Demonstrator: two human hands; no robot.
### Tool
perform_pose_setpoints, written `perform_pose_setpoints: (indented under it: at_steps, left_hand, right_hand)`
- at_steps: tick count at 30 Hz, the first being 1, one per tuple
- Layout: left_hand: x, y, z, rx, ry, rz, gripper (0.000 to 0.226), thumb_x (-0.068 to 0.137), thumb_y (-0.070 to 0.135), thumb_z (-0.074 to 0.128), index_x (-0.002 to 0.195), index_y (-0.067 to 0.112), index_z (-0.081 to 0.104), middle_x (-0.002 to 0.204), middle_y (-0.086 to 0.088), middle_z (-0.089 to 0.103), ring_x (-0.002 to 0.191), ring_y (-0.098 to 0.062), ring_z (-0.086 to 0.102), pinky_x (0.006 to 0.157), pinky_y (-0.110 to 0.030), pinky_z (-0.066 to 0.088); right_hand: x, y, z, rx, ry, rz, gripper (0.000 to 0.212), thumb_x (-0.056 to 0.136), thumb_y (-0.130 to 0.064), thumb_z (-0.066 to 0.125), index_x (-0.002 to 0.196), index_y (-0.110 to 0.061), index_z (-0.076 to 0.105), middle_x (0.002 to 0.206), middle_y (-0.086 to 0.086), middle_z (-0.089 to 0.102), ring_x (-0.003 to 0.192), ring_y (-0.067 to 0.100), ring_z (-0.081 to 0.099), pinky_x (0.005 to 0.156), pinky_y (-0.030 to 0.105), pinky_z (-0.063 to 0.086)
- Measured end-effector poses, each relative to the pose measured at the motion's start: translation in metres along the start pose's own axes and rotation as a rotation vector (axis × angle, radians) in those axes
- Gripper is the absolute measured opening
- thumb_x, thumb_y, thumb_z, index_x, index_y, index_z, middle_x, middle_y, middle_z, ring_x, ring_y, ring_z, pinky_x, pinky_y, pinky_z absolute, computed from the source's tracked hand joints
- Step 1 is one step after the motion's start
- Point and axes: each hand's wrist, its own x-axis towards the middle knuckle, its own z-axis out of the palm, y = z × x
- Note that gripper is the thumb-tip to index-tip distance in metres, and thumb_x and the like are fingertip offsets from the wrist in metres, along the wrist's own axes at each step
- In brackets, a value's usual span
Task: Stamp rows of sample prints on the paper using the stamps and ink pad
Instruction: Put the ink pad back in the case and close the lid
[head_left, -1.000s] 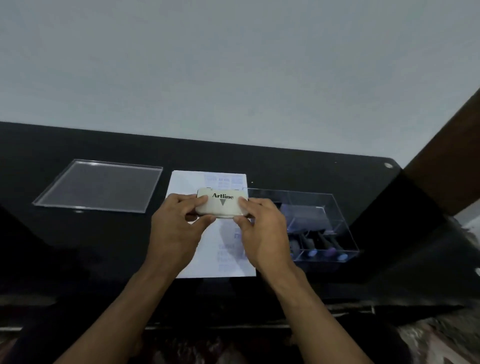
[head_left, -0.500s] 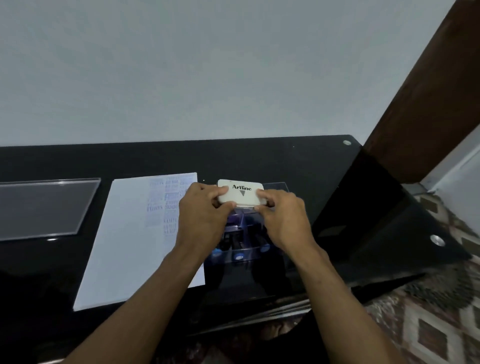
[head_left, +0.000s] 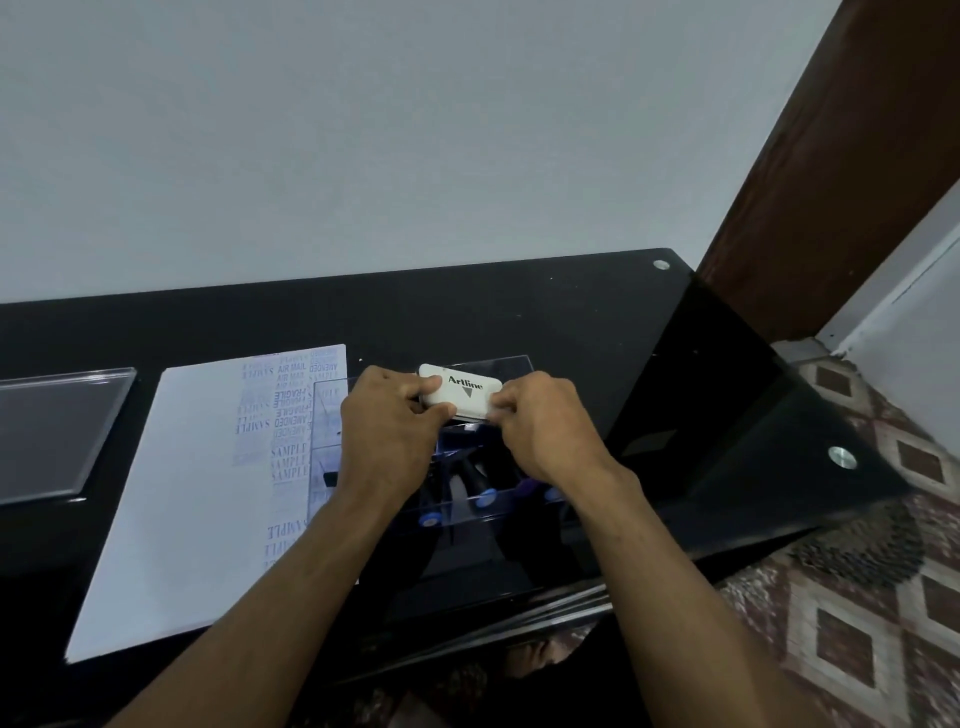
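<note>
I hold a closed white ink pad (head_left: 461, 392) marked "Artline" over the far part of a clear plastic box (head_left: 519, 362). My left hand (head_left: 387, 431) pinches its left end and my right hand (head_left: 543, 423) pinches its right end. Under my hands, several stamps (head_left: 480, 491) with blue and purple caps lie in the box. To the left lies a white paper (head_left: 197, 467) with rows of blue prints such as SAMPLE, FRAGILE and AIR MAIL along its right side.
A black glass table (head_left: 571, 322) carries everything. A clear flat lid (head_left: 52, 431) lies at the far left. A brown door frame (head_left: 831, 171) and a patterned floor (head_left: 883, 597) lie off the table's right edge. A pale wall stands behind the table.
Both hands carried the ink pad rightward, from above the paper to above the clear box. My view also swung to the right.
</note>
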Motion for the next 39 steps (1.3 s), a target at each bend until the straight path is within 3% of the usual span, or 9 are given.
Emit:
perform_pose_setpoints:
  at_steps: [4,8,11,15,18,22,26,31,39]
  left_hand:
    - [0.000,0.002,0.002,0.028,0.002,0.022,0.032,0.081,0.016,0.084,0.112,0.015,0.075,0.106,0.004,0.056,0.087,-0.006,0.059,0.068,0.001,0.041]
    - [-0.002,-0.001,0.005,0.093,-0.031,0.071,0.034,0.083,0.017,0.082,0.116,0.013,0.074,0.106,0.006,0.054,0.093,-0.007,0.058,0.070,0.001,0.041]
    - [-0.005,-0.003,0.009,0.139,-0.037,0.123,0.033,0.086,0.020,0.078,0.117,0.013,0.073,0.105,0.007,0.054,0.091,-0.005,0.056,0.075,-0.005,0.039]
    - [-0.006,-0.002,0.013,0.168,-0.068,0.172,0.029,0.091,0.020,0.073,0.118,0.011,0.073,0.106,0.007,0.058,0.097,-0.010,0.058,0.086,-0.024,0.052]
    - [-0.005,-0.003,0.013,0.202,-0.089,0.185,0.025,0.092,0.021,0.071,0.115,0.011,0.075,0.111,0.004,0.062,0.104,-0.015,0.056,0.090,-0.030,0.050]
    - [-0.006,-0.005,0.012,0.290,-0.097,0.237,0.025,0.093,0.022,0.069,0.115,0.012,0.074,0.122,-0.001,0.065,0.115,-0.019,0.049,0.094,-0.027,0.041]
    - [-0.004,-0.011,0.011,0.409,-0.157,0.297,0.032,0.095,0.029,0.066,0.124,0.015,0.070,0.143,-0.007,0.057,0.141,-0.027,0.040,0.116,-0.050,0.034]
    - [-0.006,-0.013,0.004,0.473,-0.264,0.313,0.043,0.103,0.036,0.049,0.144,0.023,0.052,0.161,-0.001,0.034,0.153,-0.019,0.018,0.125,-0.051,0.009]
    - [-0.011,-0.031,-0.040,0.557,-0.342,0.337,0.064,0.098,0.053,0.022,0.153,0.024,0.037,0.164,-0.002,0.028,0.154,-0.024,0.014,0.123,-0.044,0.002]
  right_hand:
    - [-0.002,0.000,-0.002,0.017,0.024,-0.041,0.020,0.089,-0.011,0.066,0.106,-0.018,0.073,0.116,-0.002,0.064,0.094,0.016,0.065,0.078,0.024,0.055]
    - [-0.007,0.007,-0.007,-0.132,0.214,-0.203,0.020,0.090,-0.022,0.067,0.108,-0.016,0.073,0.123,-0.003,0.063,0.117,0.016,0.047,0.095,0.031,0.048]
    - [-0.006,0.014,-0.005,-0.139,0.223,-0.216,0.027,0.092,-0.029,0.065,0.115,-0.017,0.071,0.133,-0.003,0.058,0.124,0.018,0.041,0.105,0.037,0.041]
    - [-0.006,0.021,0.001,-0.065,0.201,-0.209,0.032,0.094,-0.026,0.063,0.124,-0.014,0.066,0.140,-0.005,0.051,0.131,0.008,0.033,0.102,0.015,0.029]
    - [-0.006,0.023,0.002,-0.068,0.197,-0.206,0.032,0.095,-0.023,0.061,0.126,-0.014,0.064,0.142,-0.003,0.049,0.130,0.006,0.034,0.097,0.010,0.025]
    - [-0.008,0.023,0.005,-0.115,0.205,-0.254,0.026,0.097,-0.016,0.056,0.120,-0.010,0.067,0.142,0.000,0.049,0.131,0.011,0.033,0.102,0.020,0.037]
    - [-0.012,0.024,0.013,-0.200,0.217,-0.300,0.027,0.096,-0.014,0.056,0.122,-0.014,0.064,0.144,0.001,0.048,0.133,0.012,0.032,0.097,0.027,0.048]
    - [-0.018,0.019,0.013,-0.246,0.195,-0.314,0.042,0.101,-0.032,0.046,0.139,-0.013,0.050,0.147,0.003,0.046,0.141,0.015,0.027,0.113,0.032,0.034]
    - [-0.031,-0.008,0.020,-0.345,0.083,-0.336,0.054,0.103,-0.042,0.037,0.150,-0.016,0.033,0.158,0.008,0.029,0.148,0.022,0.017,0.121,0.040,0.018]
